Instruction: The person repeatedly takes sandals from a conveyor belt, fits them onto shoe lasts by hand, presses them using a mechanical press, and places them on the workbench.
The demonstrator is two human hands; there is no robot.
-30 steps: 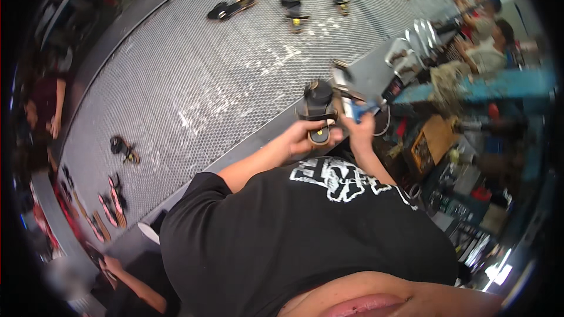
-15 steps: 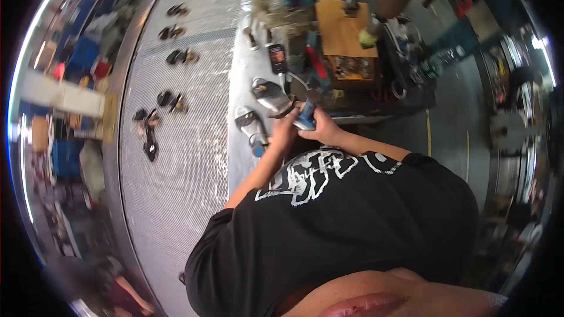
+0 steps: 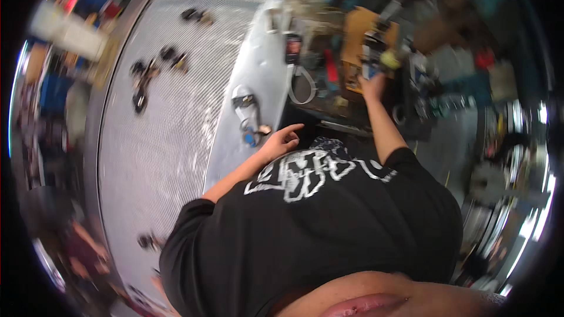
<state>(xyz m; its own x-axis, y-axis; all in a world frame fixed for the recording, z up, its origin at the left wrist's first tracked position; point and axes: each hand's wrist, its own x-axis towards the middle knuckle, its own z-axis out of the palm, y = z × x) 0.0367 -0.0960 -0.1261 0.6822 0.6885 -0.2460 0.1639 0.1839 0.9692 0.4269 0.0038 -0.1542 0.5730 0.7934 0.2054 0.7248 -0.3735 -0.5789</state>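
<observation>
My right hand (image 3: 372, 87) is stretched forward to the bench and closed around the blue heel end of a sandal (image 3: 372, 51). That sandal, dark and silver and smeared by motion, lies over the orange-brown board (image 3: 354, 29) below a metal rod of the machine. My left hand (image 3: 283, 142) is in front of my chest with its fingers apart and nothing in them. Just left of it a second sandal (image 3: 245, 111), with a pale sole, dark strap and blue heel, lies on the metal ledge (image 3: 220, 161).
A wide mesh-patterned conveyor (image 3: 158, 158) runs along my left, bearing several dark sandals (image 3: 140, 85). On the ledge side of the bench are a phone (image 3: 292, 48), a white cable loop (image 3: 304, 89) and a red tool (image 3: 331, 66). Another person's arm (image 3: 88, 238) shows at lower left.
Both hands were together on the sandal near the ledge. My left hand has let go, and my right hand has carried the sandal forward and right to the machine. The view has turned.
</observation>
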